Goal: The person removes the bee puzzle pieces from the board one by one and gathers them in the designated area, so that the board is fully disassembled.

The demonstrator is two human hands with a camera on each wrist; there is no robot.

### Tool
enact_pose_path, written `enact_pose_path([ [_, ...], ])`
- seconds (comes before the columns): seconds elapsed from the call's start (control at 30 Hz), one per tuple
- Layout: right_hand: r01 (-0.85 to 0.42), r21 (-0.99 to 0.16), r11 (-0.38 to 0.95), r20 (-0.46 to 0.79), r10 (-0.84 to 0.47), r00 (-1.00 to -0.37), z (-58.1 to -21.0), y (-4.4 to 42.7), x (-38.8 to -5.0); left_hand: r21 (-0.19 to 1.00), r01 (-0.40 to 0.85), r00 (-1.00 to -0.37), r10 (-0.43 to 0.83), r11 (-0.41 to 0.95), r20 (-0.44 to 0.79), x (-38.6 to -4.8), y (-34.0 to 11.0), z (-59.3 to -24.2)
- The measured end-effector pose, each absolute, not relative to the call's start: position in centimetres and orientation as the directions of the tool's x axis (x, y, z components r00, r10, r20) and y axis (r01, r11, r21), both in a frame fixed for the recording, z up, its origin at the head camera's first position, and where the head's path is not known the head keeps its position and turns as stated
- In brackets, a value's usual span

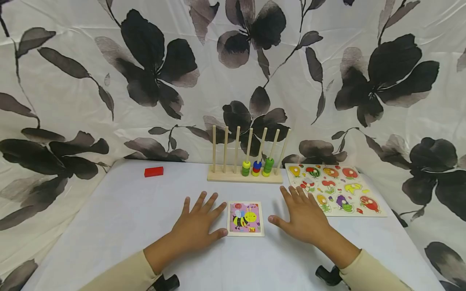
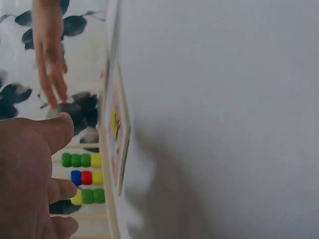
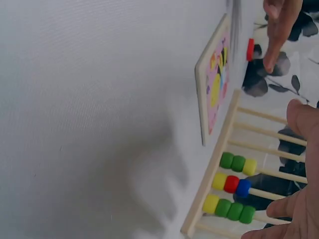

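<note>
A small square bee puzzle (image 1: 245,219) with a pale wooden frame lies flat on the white table, between the two hands. My left hand (image 1: 196,226) is spread just left of it, its thumb tip close to the puzzle's left edge; whether they touch I cannot tell. To the right, my right hand (image 1: 303,216) is spread too, its thumb pointing at the puzzle across a gap. Neither hand holds anything. Both wrist views show the puzzle edge-on, in the left one as a thin frame (image 2: 123,134), with hand shadows on the table.
Behind the puzzle stands a wooden peg abacus (image 1: 225,173) with coloured beads on three of its pegs. A fruit puzzle board (image 1: 338,190) lies at the right, near the right fingertips. A red block (image 1: 153,171) sits at the back left. Flowered cloth (image 1: 233,81) hangs behind the table.
</note>
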State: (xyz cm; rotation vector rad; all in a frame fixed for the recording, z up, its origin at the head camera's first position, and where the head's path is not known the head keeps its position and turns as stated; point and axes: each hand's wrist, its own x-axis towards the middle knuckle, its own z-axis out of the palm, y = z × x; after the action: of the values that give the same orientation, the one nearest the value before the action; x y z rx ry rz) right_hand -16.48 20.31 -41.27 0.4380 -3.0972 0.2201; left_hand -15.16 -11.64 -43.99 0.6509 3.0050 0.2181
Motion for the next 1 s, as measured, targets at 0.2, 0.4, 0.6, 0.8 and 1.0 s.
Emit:
enact_pose_path([
  [0.2,-0.291,-0.160,0.943,0.030,-0.290,-0.956,-41.9,19.6,-16.7,0.193,0.485,-0.861,0.505,0.853,-0.066,-13.9,-11.0,-45.4],
  [0.4,-0.325,-0.171,0.930,0.055,-0.321,-0.946,-42.5,19.0,-17.0,0.220,0.552,-0.809,0.580,0.804,-0.092,-12.6,-10.3,-45.9],
  [0.6,-0.382,-0.159,0.910,0.101,-0.370,-0.924,-42.9,18.2,-17.4,0.227,0.590,-0.775,0.622,0.775,-0.107,-11.7,-9.6,-46.0],
  [0.8,-0.418,-0.150,0.896,0.120,-0.403,-0.907,-43.1,17.2,-17.8,0.234,0.596,-0.759,0.634,0.768,-0.147,-11.5,-9.2,-46.2],
  [1.0,-0.440,-0.179,0.880,0.120,-0.425,-0.897,-43.6,16.1,-18.5,0.224,0.604,-0.751,0.640,0.765,-0.160,-11.3,-9.2,-46.5],
])
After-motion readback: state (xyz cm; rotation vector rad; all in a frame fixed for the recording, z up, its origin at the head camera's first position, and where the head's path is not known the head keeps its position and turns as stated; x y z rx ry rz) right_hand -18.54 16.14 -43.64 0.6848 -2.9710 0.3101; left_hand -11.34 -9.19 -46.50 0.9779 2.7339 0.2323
